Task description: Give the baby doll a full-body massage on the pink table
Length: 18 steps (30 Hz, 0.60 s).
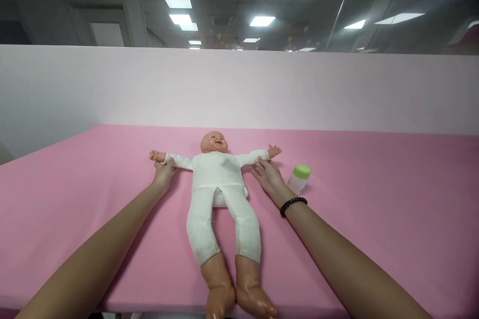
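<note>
A baby doll with a bald plastic head and a white cloth body lies on its back on the pink-covered table. Its arms stretch out to both sides and its feet reach the near edge. My left hand pinches the doll's arm on the left, close to the wrist. On the other side, my right hand has its thumb at the sleeve near the doll's wrist. The other fingers reach under and beside that arm, partly spread. Just right of this hand stands a small clear bottle with a green lid.
A white partition rises behind the table, with a glass pane above it that shows ceiling lights. A door is at the upper left. My right wrist wears a black coiled band.
</note>
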Motion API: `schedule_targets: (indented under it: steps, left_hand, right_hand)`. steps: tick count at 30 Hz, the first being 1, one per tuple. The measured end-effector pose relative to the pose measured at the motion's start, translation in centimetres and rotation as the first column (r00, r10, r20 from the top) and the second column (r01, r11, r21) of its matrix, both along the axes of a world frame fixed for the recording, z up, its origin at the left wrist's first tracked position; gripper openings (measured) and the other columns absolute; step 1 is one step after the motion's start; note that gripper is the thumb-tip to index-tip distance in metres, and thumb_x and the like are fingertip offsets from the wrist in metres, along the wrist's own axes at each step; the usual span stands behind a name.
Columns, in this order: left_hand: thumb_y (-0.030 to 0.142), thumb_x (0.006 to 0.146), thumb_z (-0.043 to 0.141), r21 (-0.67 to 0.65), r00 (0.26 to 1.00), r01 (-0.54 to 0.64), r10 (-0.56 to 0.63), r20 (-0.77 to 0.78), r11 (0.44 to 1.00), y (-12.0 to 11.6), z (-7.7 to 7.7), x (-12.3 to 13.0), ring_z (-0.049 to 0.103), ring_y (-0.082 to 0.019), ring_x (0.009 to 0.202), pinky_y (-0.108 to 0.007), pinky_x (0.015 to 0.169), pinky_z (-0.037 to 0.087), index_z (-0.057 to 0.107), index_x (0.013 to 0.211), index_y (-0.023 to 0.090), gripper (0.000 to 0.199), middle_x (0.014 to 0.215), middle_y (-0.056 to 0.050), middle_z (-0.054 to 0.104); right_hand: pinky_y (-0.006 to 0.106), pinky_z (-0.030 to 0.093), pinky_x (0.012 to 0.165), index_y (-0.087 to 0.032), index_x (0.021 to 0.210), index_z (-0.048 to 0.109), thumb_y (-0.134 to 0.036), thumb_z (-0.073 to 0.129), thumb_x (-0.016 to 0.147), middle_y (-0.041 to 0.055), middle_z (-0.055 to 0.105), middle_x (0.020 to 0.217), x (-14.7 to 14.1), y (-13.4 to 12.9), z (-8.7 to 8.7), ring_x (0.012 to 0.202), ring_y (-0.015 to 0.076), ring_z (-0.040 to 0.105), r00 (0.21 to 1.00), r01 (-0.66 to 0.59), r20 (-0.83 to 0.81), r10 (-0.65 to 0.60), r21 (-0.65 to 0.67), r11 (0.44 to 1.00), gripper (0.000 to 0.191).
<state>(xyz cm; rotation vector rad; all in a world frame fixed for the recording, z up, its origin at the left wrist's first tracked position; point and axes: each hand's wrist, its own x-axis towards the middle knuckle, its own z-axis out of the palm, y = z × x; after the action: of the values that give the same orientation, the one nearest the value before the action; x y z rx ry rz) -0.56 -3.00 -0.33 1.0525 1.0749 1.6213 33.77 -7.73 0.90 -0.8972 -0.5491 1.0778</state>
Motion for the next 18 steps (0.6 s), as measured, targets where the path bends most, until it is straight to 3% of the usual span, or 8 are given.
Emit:
schedule_targets:
  steps: [3,5,8,10,11,13,15,18]
  left_hand:
    - [0.034,0.087,0.067,0.143,0.979,-0.023,0.051,-0.197,0.989,-1.0,0.3,0.9,0.062,-0.024,0.116,-0.041,0.098,0.054,0.037,0.128,0.026,0.052,0.13,-0.012,0.055]
    - [0.032,0.088,0.063,0.305,0.91,0.126,0.012,-0.413,0.944,-1.8,0.6,1.5,0.059,-0.024,0.119,-0.042,0.103,0.05,0.046,0.127,0.025,0.043,0.13,-0.01,0.057]
    - [0.025,0.09,0.054,0.383,0.691,0.414,-0.011,-0.723,0.826,-3.1,1.1,2.2,0.052,-0.025,0.129,-0.046,0.114,0.04,0.061,0.122,0.025,0.033,0.135,-0.009,0.057]
    - [0.021,0.09,0.05,0.376,0.586,0.484,0.027,-0.81,0.79,-3.6,1.2,2.5,0.048,-0.025,0.134,-0.047,0.117,0.036,0.065,0.121,0.026,0.035,0.139,-0.009,0.054]
    - [0.02,0.089,0.049,0.379,0.572,0.482,0.044,-0.819,0.79,-3.7,1.3,2.5,0.047,-0.025,0.134,-0.047,0.117,0.036,0.065,0.121,0.026,0.036,0.14,-0.009,0.054]
    - [0.02,0.089,0.05,0.386,0.597,0.453,0.048,-0.801,0.803,-3.7,1.2,2.6,0.049,-0.025,0.132,-0.046,0.116,0.037,0.063,0.122,0.026,0.036,0.137,-0.008,0.056]
    - [0.024,0.09,0.053,0.385,0.681,0.392,0.018,-0.732,0.835,-3.3,1.0,2.6,0.053,-0.024,0.128,-0.044,0.113,0.041,0.059,0.124,0.026,0.035,0.134,-0.008,0.058]
    - [0.029,0.089,0.06,0.33,0.875,0.187,-0.004,-0.484,0.925,-2.1,0.7,2.1,0.058,-0.023,0.12,-0.042,0.104,0.049,0.048,0.127,0.026,0.04,0.132,-0.009,0.056]
  right_hand:
    - [0.033,0.057,0.09,-0.028,0.116,0.055,-0.025,0.08,0.07,-0.0004,0.069,0.108,-0.9,-0.8,1.0,0.099,0.0164,0.067,0.985,-0.025,0.174,0.001,0.137,0.99,0.052]
    - [0.038,0.053,0.096,-0.027,0.115,0.059,-0.024,0.081,0.066,0.0008,0.07,0.111,-1.5,-1.3,1.5,0.105,0.0198,0.065,0.927,-0.112,0.373,0.03,0.198,0.974,0.054]
    - [0.046,0.041,0.109,-0.025,0.102,0.07,-0.019,0.074,0.07,0.0033,0.07,0.114,-2.3,-1.9,1.7,0.116,0.0242,0.06,0.693,-0.287,0.72,0.034,0.233,0.929,0.033]
    - [0.046,0.035,0.114,-0.027,0.099,0.073,-0.014,0.067,0.072,0.0026,0.069,0.116,-2.8,-2.2,1.4,0.119,0.0247,0.056,0.566,-0.311,0.823,-0.047,0.266,0.913,0.03]
    - [0.046,0.034,0.114,-0.028,0.101,0.073,-0.013,0.065,0.072,0.0023,0.069,0.116,-2.9,-2.3,1.3,0.119,0.0247,0.056,0.539,-0.302,0.838,-0.086,0.288,0.909,0.033]
    - [0.045,0.036,0.112,-0.029,0.104,0.071,-0.013,0.063,0.074,0.0024,0.068,0.116,-3.2,-2.4,1.0,0.117,0.0245,0.056,0.524,-0.287,0.842,-0.125,0.313,0.906,0.035]
    - [0.044,0.04,0.109,-0.027,0.106,0.067,-0.018,0.062,0.078,0.0031,0.067,0.116,-3.2,-2.2,0.9,0.115,0.0234,0.057,0.551,-0.266,0.825,-0.127,0.318,0.91,0.03]
    - [0.04,0.049,0.1,-0.026,0.11,0.056,-0.028,0.069,0.077,0.003,0.065,0.115,-2.9,-1.4,0.8,0.109,0.0206,0.06,0.747,-0.101,0.65,-0.136,0.313,0.944,0.035]
